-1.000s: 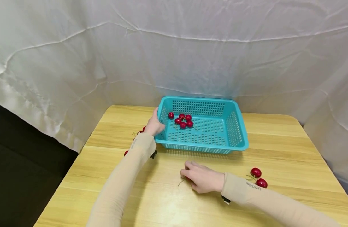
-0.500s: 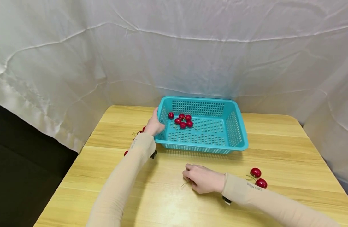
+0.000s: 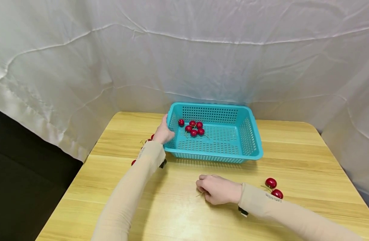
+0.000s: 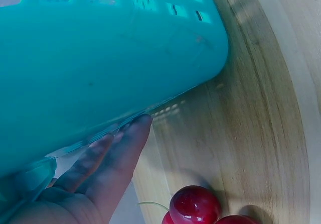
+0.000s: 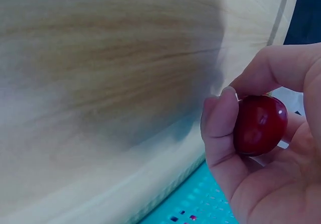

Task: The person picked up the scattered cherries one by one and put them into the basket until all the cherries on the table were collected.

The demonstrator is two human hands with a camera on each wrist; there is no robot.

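In the head view my left hand [image 3: 164,133] grips the left side of a blue plastic basket [image 3: 208,156], thumb over the rim. Straight fingers [image 4: 123,151] lie along the basket's outer wall in the left wrist view. Several red cherries [image 3: 194,133] with stems sit in the basket's left half. My right hand [image 3: 218,189] is over the table in front of the basket. It holds a cherry [image 5: 261,125] between curled fingers and thumb, as the right wrist view shows. From the head only a bit of its stem [image 3: 200,194] shows.
Two more cherries [image 3: 271,183] lie on the wooden table [image 3: 172,214] to the right, beyond my right forearm. Several cherries [image 4: 194,205] lie left of the basket, partly hidden by my left arm in the head view. A pale curtain [image 3: 202,67] hangs behind the table.
My right hand has shifted slightly to the right, and its cherry, partly visible before, is now covered by the fingers from above. The left hand and basket have stayed put.
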